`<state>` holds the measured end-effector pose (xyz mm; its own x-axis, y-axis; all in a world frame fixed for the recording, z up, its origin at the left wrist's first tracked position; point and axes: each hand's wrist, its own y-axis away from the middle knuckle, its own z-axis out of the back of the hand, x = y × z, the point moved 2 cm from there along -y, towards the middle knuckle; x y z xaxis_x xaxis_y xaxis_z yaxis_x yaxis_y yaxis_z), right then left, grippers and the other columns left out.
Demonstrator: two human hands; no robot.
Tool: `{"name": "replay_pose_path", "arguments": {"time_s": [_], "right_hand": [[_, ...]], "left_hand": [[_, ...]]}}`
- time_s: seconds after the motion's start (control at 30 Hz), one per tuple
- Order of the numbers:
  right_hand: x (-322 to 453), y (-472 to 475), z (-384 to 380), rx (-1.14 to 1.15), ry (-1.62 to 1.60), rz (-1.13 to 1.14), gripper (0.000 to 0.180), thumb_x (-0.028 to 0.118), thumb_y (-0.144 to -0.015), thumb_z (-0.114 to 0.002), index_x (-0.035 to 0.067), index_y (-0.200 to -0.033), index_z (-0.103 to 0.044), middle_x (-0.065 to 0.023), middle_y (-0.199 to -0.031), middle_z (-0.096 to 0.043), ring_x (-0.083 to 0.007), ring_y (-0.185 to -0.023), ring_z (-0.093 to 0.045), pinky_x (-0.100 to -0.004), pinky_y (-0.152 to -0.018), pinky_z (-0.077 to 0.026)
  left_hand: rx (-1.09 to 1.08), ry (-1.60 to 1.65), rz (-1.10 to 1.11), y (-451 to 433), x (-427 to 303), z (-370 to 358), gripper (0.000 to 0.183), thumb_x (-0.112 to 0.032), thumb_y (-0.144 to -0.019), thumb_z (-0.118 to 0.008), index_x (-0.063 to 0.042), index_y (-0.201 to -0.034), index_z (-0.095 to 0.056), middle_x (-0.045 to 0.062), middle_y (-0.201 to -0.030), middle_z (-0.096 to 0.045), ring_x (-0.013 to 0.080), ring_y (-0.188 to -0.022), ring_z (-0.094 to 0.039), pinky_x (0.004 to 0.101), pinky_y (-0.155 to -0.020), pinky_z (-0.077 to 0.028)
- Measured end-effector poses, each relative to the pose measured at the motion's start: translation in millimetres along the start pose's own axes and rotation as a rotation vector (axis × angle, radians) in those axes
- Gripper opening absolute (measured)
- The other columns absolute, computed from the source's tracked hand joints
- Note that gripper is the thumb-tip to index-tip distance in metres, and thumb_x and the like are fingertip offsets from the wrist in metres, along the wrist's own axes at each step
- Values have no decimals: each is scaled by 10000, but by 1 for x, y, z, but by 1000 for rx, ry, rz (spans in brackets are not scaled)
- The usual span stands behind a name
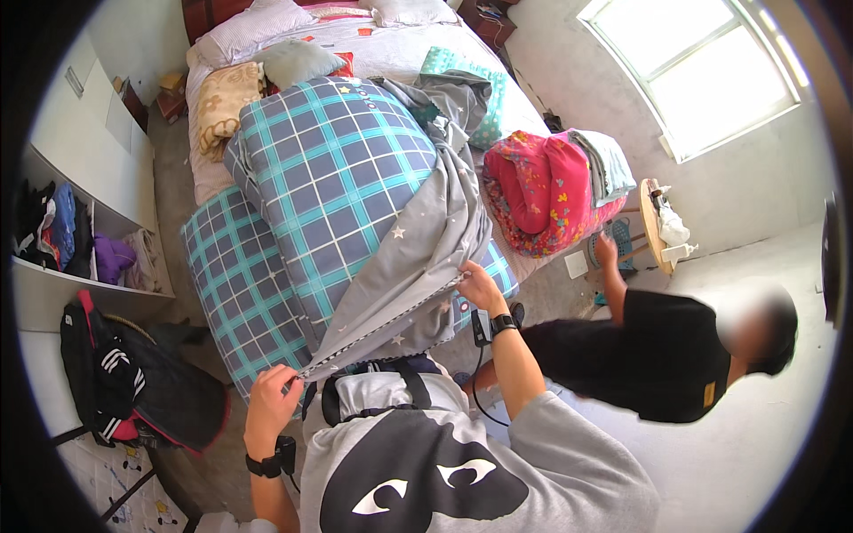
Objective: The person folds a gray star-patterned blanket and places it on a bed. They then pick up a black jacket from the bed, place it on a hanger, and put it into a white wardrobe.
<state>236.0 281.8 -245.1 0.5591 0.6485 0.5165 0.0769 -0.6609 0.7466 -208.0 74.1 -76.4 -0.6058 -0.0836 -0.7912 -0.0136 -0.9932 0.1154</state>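
Before me a bulky plaid quilt point(340, 153) in dark blue and turquoise lies on the bed, its lower part spread toward me. A grey star-print fabric cover point(426, 226) is draped along the quilt's right side. My left hand point(274, 393) pinches one corner of this cover's edge, low at the left. Farther right, my right hand point(478, 285) grips the same edge, which has a dark-and-white trim. Between both hands the edge is stretched in a slanting line. The cover's far end lies bunched near a green dotted cloth point(490, 126).
A folded red floral quilt point(546, 193) sits on the bed's right side. Another person point(640, 353) in black stands at my right, near a small round table point(656, 226). Left are an open wardrobe point(86, 233) and hanging jackets point(133, 373). Pillows point(300, 60) lie farther up.
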Motion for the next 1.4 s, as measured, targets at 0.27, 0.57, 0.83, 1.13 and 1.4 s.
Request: {"name": "replay_pose_path", "arguments": {"time_s": [0.27, 0.57, 0.83, 1.13, 1.4], "right_hand": [[-14, 8, 6, 111, 157, -106, 353, 179, -871, -434, -49, -1122, -531, -159, -1082, -645, -279, -955, -635, -398, -877, -499], [-27, 5, 30, -53, 230, 13, 193, 58, -801, -464, 6, -930, -597, -74, -877, -621, -232, -798, -624, -397, -710, -550], [-8, 27, 57, -155, 363, 153, 58, 76, -803, -494, 46, -826, -537, -16, -786, -500, -161, -707, -525, -340, -606, -477], [28, -1, 98, 171, 191, 6, 97, 117, -837, -459, 75, -831, -546, -34, -889, -617, -183, -832, -567, -379, -780, -479], [106, -30, 41, 269, 89, 320, 81, 128, -817, -480, 110, -740, -500, -18, -788, -559, -185, -787, -555, -351, -715, -456]], "left_hand": [[81, -111, 40, -2, 28, -24, 99, -112, -769, -601, -14, -755, -607, 134, -721, -580, 357, -683, -560, 415, -627, -432], [458, -214, 129, -5, 25, -72, 257, -253, -763, -564, -2, -759, -619, 193, -802, -612, 404, -792, -586, 477, -713, -464], [387, -324, 73, -21, -3, -101, 269, -239, -789, -537, 5, -721, -628, 186, -809, -634, 388, -781, -604, 498, -721, -464], [-64, -123, -6, -48, -82, -112, 134, -44, -768, -540, 18, -827, -643, 138, -904, -636, 346, -819, -578, 397, -781, -437], [-167, 116, 345, -45, -103, -129, 175, -44, -810, -474, 61, -881, -594, 131, -670, -537, 183, -597, -476, 313, -575, -389]]}}
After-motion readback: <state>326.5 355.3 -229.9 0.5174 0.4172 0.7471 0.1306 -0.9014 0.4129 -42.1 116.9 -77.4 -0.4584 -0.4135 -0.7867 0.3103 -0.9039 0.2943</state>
